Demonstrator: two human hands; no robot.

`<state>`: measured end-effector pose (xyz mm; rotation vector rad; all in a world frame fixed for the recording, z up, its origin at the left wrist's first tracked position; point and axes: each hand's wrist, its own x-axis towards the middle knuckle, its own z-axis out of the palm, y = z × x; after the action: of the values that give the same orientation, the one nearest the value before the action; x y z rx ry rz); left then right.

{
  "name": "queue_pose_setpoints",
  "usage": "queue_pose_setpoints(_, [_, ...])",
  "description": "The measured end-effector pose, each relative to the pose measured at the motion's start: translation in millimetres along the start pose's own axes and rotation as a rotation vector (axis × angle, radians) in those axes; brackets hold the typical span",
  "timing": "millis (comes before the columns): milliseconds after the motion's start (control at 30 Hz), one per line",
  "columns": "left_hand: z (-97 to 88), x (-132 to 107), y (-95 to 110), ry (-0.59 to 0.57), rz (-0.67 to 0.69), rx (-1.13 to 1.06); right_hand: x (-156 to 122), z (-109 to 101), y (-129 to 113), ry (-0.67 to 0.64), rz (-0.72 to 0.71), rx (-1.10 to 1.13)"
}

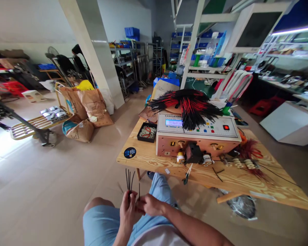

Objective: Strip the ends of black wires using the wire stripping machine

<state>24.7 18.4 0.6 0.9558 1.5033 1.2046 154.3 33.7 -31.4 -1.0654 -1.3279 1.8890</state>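
Over my lap, my left hand (127,208) is closed around several short black wires (129,180) that stick up in a loose fan. Close beside it, my right hand (150,204) pinches a single black wire (139,191), which points upward. The fingers of the two hands almost meet, and the lower ends of the wires are hidden in them. On the wooden table in front stands a wire-cutting machine (195,136) with a lit display. A large heap of black and red wires (186,104) is draped over its top.
The wooden table (149,157) has its near edge just beyond my knees. A black tray of rings (146,132) sits left of the machine, and a few loose black wires (217,174) lie in front. Brown sacks (92,106) stand on the floor at left.
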Motion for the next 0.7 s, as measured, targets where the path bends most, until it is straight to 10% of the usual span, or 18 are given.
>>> queue_pose_setpoints(233, [11.1,-12.3,-14.1,-0.193,-0.198,0.0,-19.1,16.0,-2.7,0.004,0.029,-0.029])
queue_pose_setpoints(567, [6.9,-12.2,-8.3,-0.112,-0.132,-0.112,-7.3,6.2,22.0,0.158,-0.038,0.077])
queue_pose_setpoints(700, [-4.3,-6.2,-14.7,0.067,-0.051,-0.041,4.7,-34.1,17.4,0.615,-0.047,0.273])
